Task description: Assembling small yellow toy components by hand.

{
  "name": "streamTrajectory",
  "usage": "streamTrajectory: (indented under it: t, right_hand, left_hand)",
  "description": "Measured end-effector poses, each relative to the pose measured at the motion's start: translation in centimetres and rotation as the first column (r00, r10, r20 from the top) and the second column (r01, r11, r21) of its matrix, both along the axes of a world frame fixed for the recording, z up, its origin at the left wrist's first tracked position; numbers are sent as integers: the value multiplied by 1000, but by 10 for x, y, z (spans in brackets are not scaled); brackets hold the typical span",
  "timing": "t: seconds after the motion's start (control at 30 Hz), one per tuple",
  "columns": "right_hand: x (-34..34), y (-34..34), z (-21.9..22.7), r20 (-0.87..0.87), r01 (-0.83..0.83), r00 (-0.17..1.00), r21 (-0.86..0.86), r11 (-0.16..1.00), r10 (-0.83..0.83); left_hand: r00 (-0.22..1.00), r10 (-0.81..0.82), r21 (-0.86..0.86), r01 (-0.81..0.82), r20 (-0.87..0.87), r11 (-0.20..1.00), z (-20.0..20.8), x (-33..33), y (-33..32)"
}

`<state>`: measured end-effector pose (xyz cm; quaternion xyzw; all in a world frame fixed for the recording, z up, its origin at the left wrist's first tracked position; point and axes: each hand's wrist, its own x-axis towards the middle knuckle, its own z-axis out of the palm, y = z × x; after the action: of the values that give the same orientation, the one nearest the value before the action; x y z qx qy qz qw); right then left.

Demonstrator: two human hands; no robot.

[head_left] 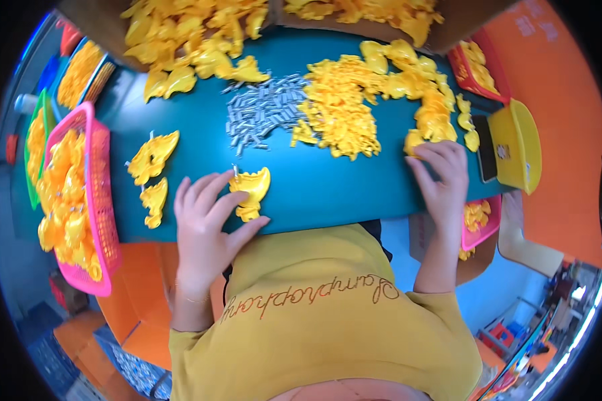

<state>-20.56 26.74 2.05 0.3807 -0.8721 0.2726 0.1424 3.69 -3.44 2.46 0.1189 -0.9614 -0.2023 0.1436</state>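
On the green tabletop, my left hand (207, 217) has its fingers and thumb around a curved yellow plastic part (254, 186), holding it near the front edge. A small metal pin (235, 171) stands at that part's upper left corner. Out to the right, my right hand (443, 175) pinches a yellow plastic piece (413, 140) at the near end of a row of glossy yellow shells (435, 113); its fingertips partly hide the piece. Left of my left hand lie two yellow parts (154, 157) with metal pins sticking out.
Grey metal pins (264, 107) lie heaped beside a pile of small yellow pieces (341, 107). Cardboard boxes of yellow shells (194, 30) stand at the back. A pink basket (100, 194) is at the left; a yellow bin (518, 147) and a dark phone-like slab (485, 148) are at the right.
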Motion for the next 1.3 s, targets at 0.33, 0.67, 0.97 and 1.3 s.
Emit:
streamTrajectory:
  t: [0.33,0.67,0.97,1.3]
  right_hand:
    - [11,16,-10,408,247,893,-90,965,-191]
    - [-7,30,-1,830,409,556,-226,884,-45]
    - [32,-1,9,809,321,564,-398,859,164]
    - [47,-25,-16,395,-254,876,-109,961,277]
  left_hand:
    - [984,-56,284,104,-172,953,-28,-32,38]
    - [986,-155,225,163,-56,961,-22,-36,23]
    - [994,-89,233,100,-56,967,-18,-31,27]
    - [993,-117,399,99,21,912,-15,-29,24]
